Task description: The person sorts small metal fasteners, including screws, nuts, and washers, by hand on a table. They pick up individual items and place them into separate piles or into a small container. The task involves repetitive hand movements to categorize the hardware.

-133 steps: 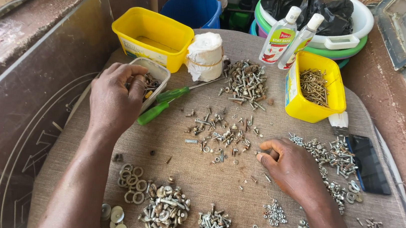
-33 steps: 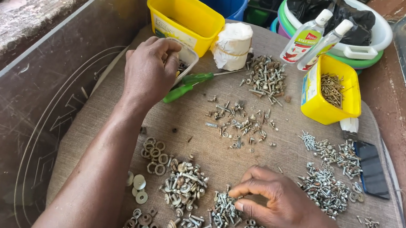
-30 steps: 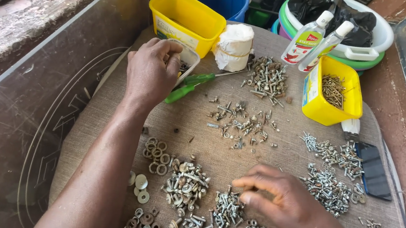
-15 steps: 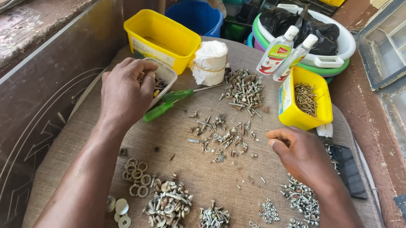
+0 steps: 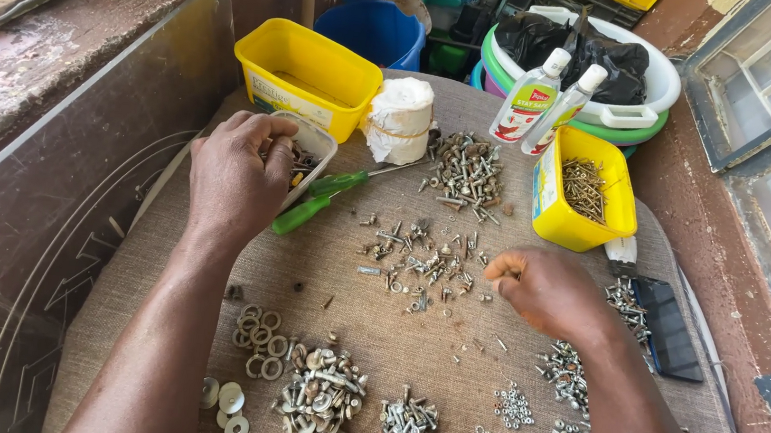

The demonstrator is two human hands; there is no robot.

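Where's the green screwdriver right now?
Head view, left of centre: the green screwdriver lies on the mat beside the left hand, below the white roll.

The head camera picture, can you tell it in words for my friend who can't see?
A person's left hand rests on a small white tub of hardware, while the right hand pinches beside scattered screws on a brown mat.

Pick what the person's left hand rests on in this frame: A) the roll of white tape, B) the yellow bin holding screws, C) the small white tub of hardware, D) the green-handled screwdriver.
C: the left hand lies over the rim of the small white tub, while the green-handled screwdriver lies apart on the mat beside it.
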